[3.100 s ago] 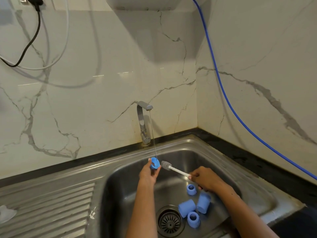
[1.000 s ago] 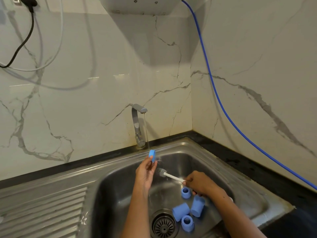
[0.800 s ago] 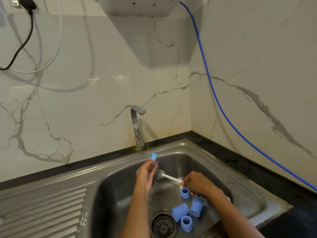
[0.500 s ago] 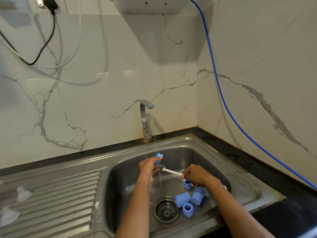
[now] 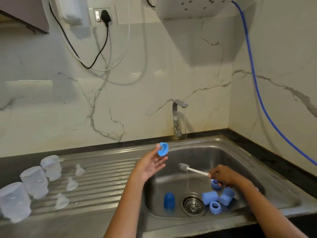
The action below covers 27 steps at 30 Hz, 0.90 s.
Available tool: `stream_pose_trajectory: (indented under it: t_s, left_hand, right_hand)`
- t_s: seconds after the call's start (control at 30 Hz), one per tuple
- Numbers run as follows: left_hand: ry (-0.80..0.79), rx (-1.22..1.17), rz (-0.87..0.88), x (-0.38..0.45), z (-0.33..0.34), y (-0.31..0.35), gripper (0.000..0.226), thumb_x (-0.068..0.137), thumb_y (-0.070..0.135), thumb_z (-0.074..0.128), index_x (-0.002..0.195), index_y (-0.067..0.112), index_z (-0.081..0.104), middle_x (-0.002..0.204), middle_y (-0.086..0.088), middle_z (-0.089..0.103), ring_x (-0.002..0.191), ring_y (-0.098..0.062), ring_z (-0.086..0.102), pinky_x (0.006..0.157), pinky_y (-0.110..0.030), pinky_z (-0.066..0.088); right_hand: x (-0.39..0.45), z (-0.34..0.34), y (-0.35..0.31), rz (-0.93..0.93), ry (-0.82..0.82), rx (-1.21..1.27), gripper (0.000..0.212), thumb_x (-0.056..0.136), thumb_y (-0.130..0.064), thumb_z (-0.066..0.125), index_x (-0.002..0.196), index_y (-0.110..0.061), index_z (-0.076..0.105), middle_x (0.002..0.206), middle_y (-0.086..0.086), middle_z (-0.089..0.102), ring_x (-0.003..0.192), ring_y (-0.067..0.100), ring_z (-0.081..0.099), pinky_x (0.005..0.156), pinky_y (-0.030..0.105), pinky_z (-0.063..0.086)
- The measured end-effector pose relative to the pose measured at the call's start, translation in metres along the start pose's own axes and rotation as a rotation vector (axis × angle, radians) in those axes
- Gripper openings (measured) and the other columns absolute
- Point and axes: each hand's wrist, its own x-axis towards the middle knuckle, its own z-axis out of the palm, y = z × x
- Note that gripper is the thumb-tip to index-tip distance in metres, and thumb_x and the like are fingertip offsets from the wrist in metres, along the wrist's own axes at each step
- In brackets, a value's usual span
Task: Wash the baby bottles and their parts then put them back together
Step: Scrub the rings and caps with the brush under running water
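My left hand (image 5: pixel 151 164) pinches a light blue screw ring (image 5: pixel 163 149) at its fingertips, raised over the sink's left rim, left of the thin water stream. My right hand (image 5: pixel 226 176) grips the white handle of a small bottle brush (image 5: pixel 184 167), whose bristle head sits in the stream. In the steel sink (image 5: pixel 240 157) lie a dark blue cap (image 5: pixel 169 200), two light blue caps (image 5: pixel 209 197) and two more rings (image 5: pixel 215 207). Three clear bottles (image 5: pixel 34 182) and three clear nipples (image 5: pixel 72 184) stand on the ribbed drainboard (image 5: pixel 103 182) at left.
The tap (image 5: pixel 176 117) runs at the back of the sink, above the drain (image 5: pixel 193 204). A blue hose (image 5: pixel 257 86) runs down the right wall. Cables hang from a wall socket (image 5: pixel 103 15) at upper left. A white appliance (image 5: pixel 197 7) is mounted overhead.
My left hand has carried the blue ring out of the water stream, up and to the left. The brush head now sits under the stream. My view has swung left, showing the drainboard.
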Motion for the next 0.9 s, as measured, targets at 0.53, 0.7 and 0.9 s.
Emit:
stream_pose_trajectory:
  t_s: [0.53, 0.7, 0.9]
  left_hand:
    - [-0.048, 1.084, 0.106, 0.004, -0.004, -0.024, 0.035, 0.072, 0.025, 0.080, 0.103, 0.012, 0.071, 0.100, -0.001, 0.072, 0.094, -0.013, 0.066, 0.092, -0.033, 0.050]
    - [-0.231, 1.353, 0.194, 0.008, -0.001, -0.028, 0.033, 0.074, 0.021, 0.080, 0.103, 0.009, 0.072, 0.100, -0.004, 0.072, 0.096, -0.011, 0.066, 0.082, -0.021, 0.049]
    - [-0.353, 1.434, 0.064, 0.012, 0.008, -0.037, 0.037, 0.081, 0.015, 0.074, 0.115, 0.004, 0.066, 0.117, -0.012, 0.067, 0.088, -0.007, 0.063, 0.072, -0.016, 0.047]
  right_hand:
    - [0.002, 0.004, 0.002, 0.015, -0.021, -0.043, 0.032, 0.097, -0.032, 0.054, 0.068, -0.021, 0.058, 0.047, -0.005, 0.050, 0.031, 0.002, 0.038, 0.041, 0.018, 0.036]
    - [0.000, 0.001, -0.001, 0.034, -0.029, -0.042, 0.025, 0.097, -0.032, 0.054, 0.077, -0.018, 0.063, 0.050, -0.003, 0.051, 0.030, 0.002, 0.037, 0.040, 0.017, 0.035]
    - [-0.001, 0.002, -0.003, 0.042, -0.012, -0.043, 0.025, 0.097, -0.030, 0.056, 0.101, -0.009, 0.070, 0.050, -0.004, 0.052, 0.033, 0.002, 0.042, 0.041, 0.014, 0.038]
